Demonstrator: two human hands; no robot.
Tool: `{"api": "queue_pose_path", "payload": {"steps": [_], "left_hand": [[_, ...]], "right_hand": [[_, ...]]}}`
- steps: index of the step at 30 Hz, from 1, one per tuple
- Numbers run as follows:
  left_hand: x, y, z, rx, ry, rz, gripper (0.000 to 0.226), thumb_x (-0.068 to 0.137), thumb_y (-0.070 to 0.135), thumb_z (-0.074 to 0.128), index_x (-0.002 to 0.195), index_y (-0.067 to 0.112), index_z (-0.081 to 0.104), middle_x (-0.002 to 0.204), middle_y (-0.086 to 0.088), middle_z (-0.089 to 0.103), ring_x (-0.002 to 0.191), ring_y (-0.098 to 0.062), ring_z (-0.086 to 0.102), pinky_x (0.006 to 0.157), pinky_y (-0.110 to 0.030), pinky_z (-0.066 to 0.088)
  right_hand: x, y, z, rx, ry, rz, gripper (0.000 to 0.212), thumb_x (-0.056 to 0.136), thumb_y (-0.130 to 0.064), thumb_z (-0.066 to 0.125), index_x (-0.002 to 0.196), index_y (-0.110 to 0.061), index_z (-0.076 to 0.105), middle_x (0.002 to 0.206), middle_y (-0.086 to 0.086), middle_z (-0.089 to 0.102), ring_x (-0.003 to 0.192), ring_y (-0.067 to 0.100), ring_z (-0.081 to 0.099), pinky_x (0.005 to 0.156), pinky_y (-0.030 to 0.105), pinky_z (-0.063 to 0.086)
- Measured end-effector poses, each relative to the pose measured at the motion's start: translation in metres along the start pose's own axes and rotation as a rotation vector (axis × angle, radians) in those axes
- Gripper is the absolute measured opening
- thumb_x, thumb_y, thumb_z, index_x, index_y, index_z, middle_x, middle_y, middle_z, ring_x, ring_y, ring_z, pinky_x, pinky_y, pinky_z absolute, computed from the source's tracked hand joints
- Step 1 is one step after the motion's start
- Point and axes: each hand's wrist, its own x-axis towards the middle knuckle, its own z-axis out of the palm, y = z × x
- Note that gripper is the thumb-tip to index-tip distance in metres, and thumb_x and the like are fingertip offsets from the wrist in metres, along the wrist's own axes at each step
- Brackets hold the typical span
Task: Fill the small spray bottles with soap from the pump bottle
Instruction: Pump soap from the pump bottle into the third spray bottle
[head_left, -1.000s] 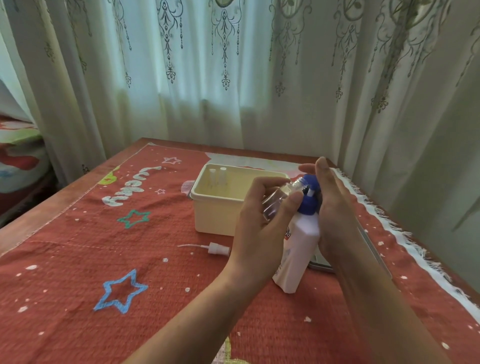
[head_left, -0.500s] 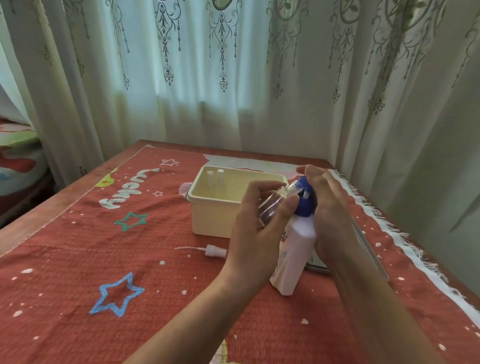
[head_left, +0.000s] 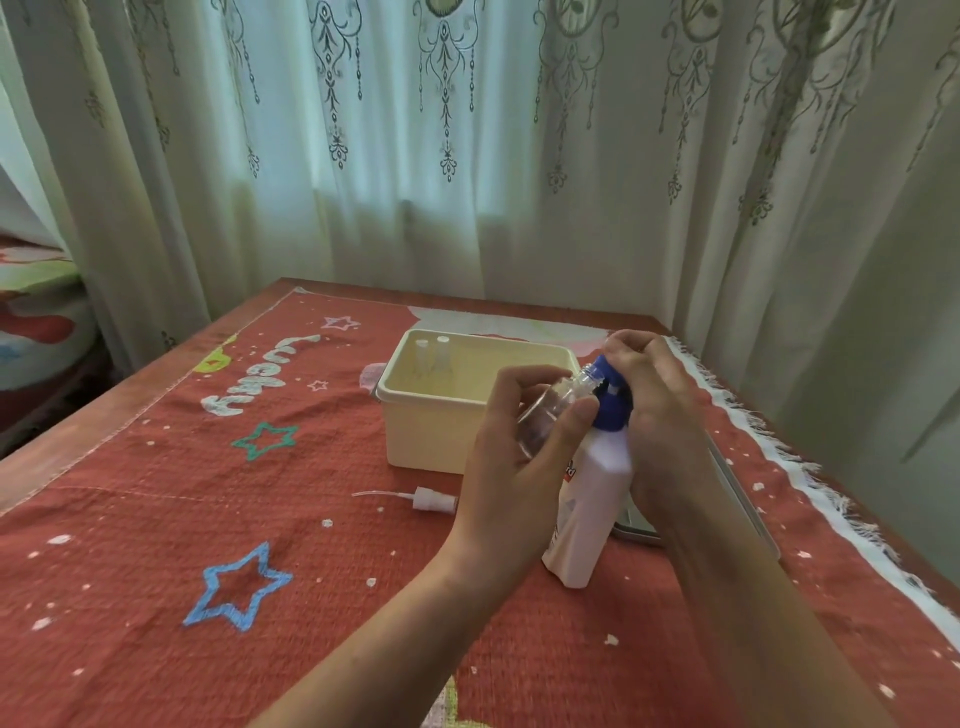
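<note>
Clear spray bottle (head_left: 556, 402) tilted, left fingers (head_left: 522, 375) gripping it; right fingers (head_left: 631, 347) curled round blue pump (head_left: 612, 411).

A room in a home, wooden table (head_left: 78, 436) draped in a red woven cloth (head_left: 156, 519) with painted stars and white fringe, embroidered sheer curtains (head_left: 467, 156) hanging just behind the table, colourful patterned bedding (head_left: 36, 322) left of the table, cream plastic tub (head_left: 431, 436) on the table

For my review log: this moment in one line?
left hand: holds small clear plastic spray bottle, tilted | right hand: grips blue pump head, white plastic bottle | white spray cap: off
</note>
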Motion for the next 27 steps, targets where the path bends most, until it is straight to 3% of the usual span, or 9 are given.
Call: {"api": "queue_pose_path", "payload": {"steps": [3,8,13,20,24,27], "left_hand": [[0.0008,0.0016,0.0004,-0.012,0.003,0.011,0.017,0.094,0.020,0.065,0.110,0.020,0.059,0.099,0.003,0.069,0.096,-0.016,0.071,0.083,-0.032,0.058],[0.0029,0.0039,0.0022,0.013,-0.003,0.023,0.015,0.095,0.022,0.063,0.109,0.023,0.059,0.099,0.007,0.069,0.097,-0.009,0.070,0.082,-0.023,0.057],[-0.0009,-0.0006,0.0009,0.033,0.003,0.004,0.019,0.094,0.027,0.064,0.111,0.023,0.058,0.101,0.008,0.068,0.098,-0.013,0.070,0.085,-0.031,0.058],[0.0008,0.0030,0.0041,0.002,0.011,0.013,0.014,0.095,0.021,0.063,0.108,0.024,0.059,0.099,0.008,0.068,0.097,-0.009,0.070,0.079,-0.023,0.056],[-0.0018,-0.0017,0.0018,0.047,0.001,-0.010,0.018,0.095,0.029,0.065,0.111,0.029,0.058,0.102,0.006,0.067,0.100,-0.023,0.068,0.088,-0.043,0.058],[-0.0001,0.0016,0.0029,0.016,0.007,0.012,0.017,0.094,0.023,0.065,0.110,0.023,0.058,0.099,0.007,0.068,0.098,-0.016,0.070,0.084,-0.031,0.058]], "right_hand": [[-0.0015,-0.0020,0.0005,-0.016,-0.013,-0.020,0.005,0.100,-0.012,0.046,0.098,-0.012,0.050,0.061,-0.020,0.061,0.055,-0.003,0.057,0.053,0.015,0.051],[-0.0035,-0.0003,-0.0007,-0.009,-0.019,0.001,0.015,0.100,-0.033,0.046,0.103,-0.022,0.057,0.071,-0.018,0.065,0.065,0.003,0.063,0.062,0.023,0.056],[-0.0013,-0.0034,0.0016,-0.035,-0.009,-0.061,0.007,0.099,-0.007,0.046,0.100,-0.013,0.049,0.061,-0.022,0.060,0.055,-0.005,0.056,0.053,0.013,0.048],[-0.0042,-0.0015,-0.0004,-0.005,-0.018,-0.037,0.007,0.101,-0.022,0.046,0.101,-0.023,0.053,0.067,-0.021,0.062,0.061,-0.001,0.060,0.058,0.018,0.053],[-0.0028,-0.0032,0.0017,-0.017,-0.001,-0.071,0.005,0.099,-0.008,0.046,0.101,-0.013,0.046,0.062,-0.021,0.060,0.057,-0.005,0.056,0.053,0.014,0.049],[-0.0037,-0.0022,0.0004,-0.018,-0.011,-0.051,0.003,0.100,-0.013,0.046,0.101,-0.015,0.047,0.062,-0.023,0.060,0.057,-0.005,0.058,0.054,0.015,0.051]]}}
